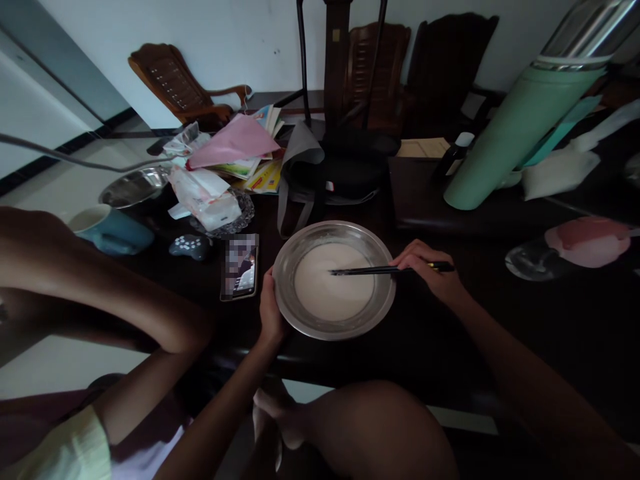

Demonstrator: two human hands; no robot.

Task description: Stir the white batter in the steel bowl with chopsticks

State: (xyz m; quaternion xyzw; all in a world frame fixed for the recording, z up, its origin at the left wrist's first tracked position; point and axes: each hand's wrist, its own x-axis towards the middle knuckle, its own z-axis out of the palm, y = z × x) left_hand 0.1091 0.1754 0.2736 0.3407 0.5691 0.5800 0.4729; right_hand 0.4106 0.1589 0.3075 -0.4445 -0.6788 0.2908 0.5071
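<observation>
A round metal bowl (385, 303) stands near the front edge of the dark table, with a pale, milky batter (335, 290) in it. My left hand (271, 307) grips the bowl's left rim, its fingers partly hidden below the side. Black chopsticks (370, 270) are held in my right hand (425, 265) at the bowl's right rim. Their tips dip into the batter near its middle, where faint swirls show. Just left of the bowl lies a phone (240, 267) with its screen lit.
Another person's bent arm (170, 327) rests at the left. Behind it are a blue mug (117, 230), a game controller (190, 247) and a metal basin (135, 187). A black bag (335, 167) lies behind the bowl; a green thermos (520, 133) stands at right near a pink-lidded container (590, 241).
</observation>
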